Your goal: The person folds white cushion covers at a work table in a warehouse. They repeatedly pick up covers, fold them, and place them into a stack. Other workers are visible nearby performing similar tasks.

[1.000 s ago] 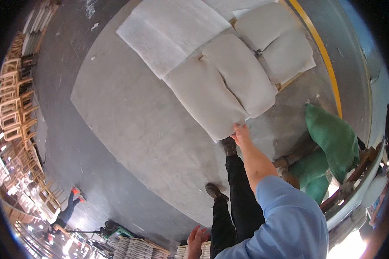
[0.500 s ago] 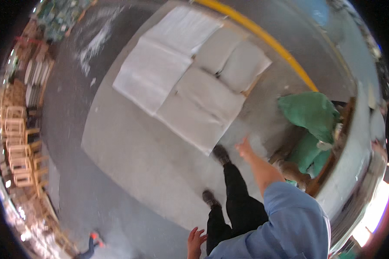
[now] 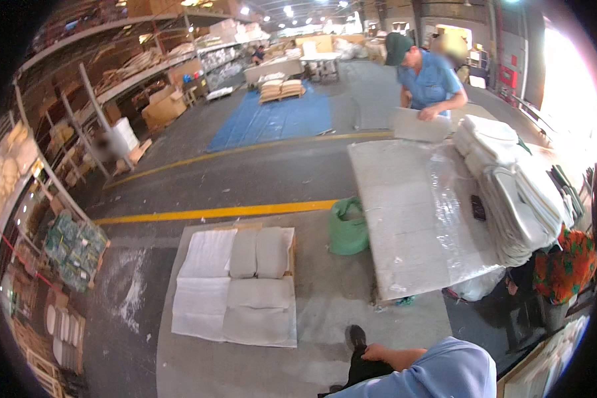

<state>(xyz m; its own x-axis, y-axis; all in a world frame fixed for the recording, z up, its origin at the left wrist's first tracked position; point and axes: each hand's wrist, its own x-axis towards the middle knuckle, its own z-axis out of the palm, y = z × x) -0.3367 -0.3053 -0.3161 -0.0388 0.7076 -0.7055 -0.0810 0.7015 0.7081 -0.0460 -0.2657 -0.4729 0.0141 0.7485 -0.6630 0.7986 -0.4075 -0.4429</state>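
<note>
My right hand (image 3: 376, 353) hangs low beside my dark trouser leg, with its forearm and blue sleeve in view. Its fingers look curled together, and nothing shows in them. My left hand is out of sight. To the left of my feet lies a low pallet (image 3: 292, 262) bearing grey cushion-like pads (image 3: 260, 292) and white sheets (image 3: 203, 292). Closest on my right stands a large table (image 3: 404, 219) covered in grey sheeting, apart from my hand. A green sack (image 3: 349, 229) sits by its left edge.
Across the table, a person in blue (image 3: 431, 83) handles a grey pad (image 3: 419, 126). Stacked white pads (image 3: 511, 172) and a dark phone (image 3: 477, 207) are on the table. Someone in patterned clothing (image 3: 567, 268) is at the right. A yellow floor line (image 3: 232, 212) passes beyond the pallet; shelving stands left.
My view has lifted and turned, bringing the table, the co-workers and the far hall into sight. My left hand has left the picture; my right hand appears lower.
</note>
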